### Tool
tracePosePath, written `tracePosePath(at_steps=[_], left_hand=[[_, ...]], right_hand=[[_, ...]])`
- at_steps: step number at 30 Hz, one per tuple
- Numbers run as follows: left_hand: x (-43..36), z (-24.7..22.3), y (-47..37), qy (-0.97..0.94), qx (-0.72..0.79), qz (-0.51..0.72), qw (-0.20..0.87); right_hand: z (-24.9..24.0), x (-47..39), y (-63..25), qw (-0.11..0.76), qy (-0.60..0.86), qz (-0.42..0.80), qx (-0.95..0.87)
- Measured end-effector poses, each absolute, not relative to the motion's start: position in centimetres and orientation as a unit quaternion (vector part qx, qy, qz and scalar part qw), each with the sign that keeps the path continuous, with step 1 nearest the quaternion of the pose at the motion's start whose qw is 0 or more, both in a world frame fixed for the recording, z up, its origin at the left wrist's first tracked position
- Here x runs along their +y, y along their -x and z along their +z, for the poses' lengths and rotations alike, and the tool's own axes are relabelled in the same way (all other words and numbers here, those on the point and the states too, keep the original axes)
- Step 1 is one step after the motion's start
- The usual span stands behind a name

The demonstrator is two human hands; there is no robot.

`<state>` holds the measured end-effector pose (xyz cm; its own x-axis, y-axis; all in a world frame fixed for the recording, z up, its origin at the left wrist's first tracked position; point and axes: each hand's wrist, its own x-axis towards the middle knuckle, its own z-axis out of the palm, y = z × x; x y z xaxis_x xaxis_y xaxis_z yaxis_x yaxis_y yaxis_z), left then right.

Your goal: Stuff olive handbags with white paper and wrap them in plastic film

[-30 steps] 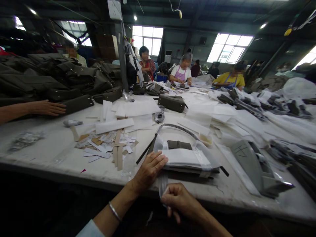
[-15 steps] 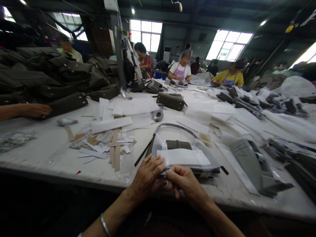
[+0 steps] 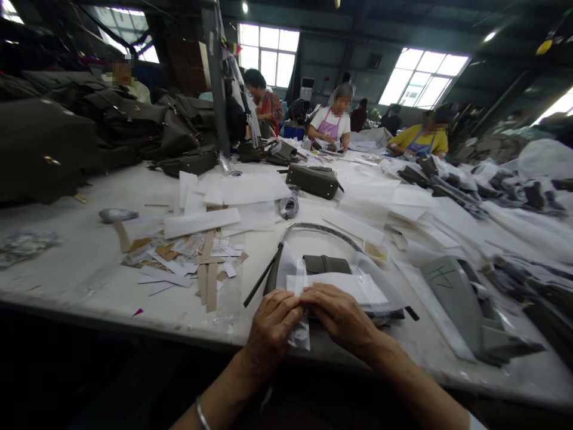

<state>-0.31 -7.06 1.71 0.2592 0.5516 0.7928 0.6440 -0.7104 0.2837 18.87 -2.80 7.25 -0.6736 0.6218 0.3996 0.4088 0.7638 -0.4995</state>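
Observation:
A dark olive handbag (image 3: 271, 276) lies in front of me at the table edge, its wrapped handle (image 3: 332, 230) arching away. White sheet material (image 3: 333, 288) and a small dark flap piece (image 3: 327, 264) rest on it. My left hand (image 3: 274, 319) is at the bag's near left, fingers curled and pinched on clear plastic film (image 3: 299, 338). Meeting it fingertip to fingertip, my right hand (image 3: 336, 312) bends over the same film, its fingers closed together. The film's loose end hangs below between both hands. The thumbs are mostly hidden.
Paper and card scraps (image 3: 208, 263) lie left of the bag. Behind stand another dark bag (image 3: 313, 180) and a coiled strap (image 3: 289, 207). A grey bag piece (image 3: 461, 304) lies right. Dark bags (image 3: 45, 149) are heaped at far left. Co-workers (image 3: 332, 122) work across the table.
My right hand has turned over and closed up against the left. The film's end now hangs below them. At far left, a dark bag has risen and another person's hand is gone from view.

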Motion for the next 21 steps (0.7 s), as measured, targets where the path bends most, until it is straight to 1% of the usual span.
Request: tracePosePath(at_steps=[5,8,10,12,15,18,21], left_hand=[[-6.9,2.2,0.1,0.791,-0.387,-0.473,0.033],[-6.6,2.9,-0.1,0.796,-0.398,-0.454,0.029],[-6.4,3.3,-0.2,0.802,-0.403,-0.440,0.034],[-6.3,3.6,-0.2,0.808,-0.403,-0.429,0.033],[-6.4,4.0,0.3,0.825,-0.394,-0.405,0.007],[-6.5,4.2,1.4,0.849,-0.380,-0.366,-0.028],[-6.5,3.8,2.0,0.856,-0.373,-0.356,-0.033]], right_hand=[[7.7,-3.9,-20.5,0.226,0.264,0.178,-0.921],[7.7,-4.4,-19.8,0.220,0.269,0.137,-0.928],[7.0,-4.7,-19.1,0.243,0.286,0.101,-0.921],[6.1,-4.9,-18.4,0.284,0.305,0.069,-0.906],[5.1,-5.1,-18.0,0.337,0.304,0.036,-0.890],[5.1,-5.0,-18.3,0.358,0.272,0.015,-0.893],[5.7,-4.9,-18.9,0.354,0.240,-0.004,-0.904]])
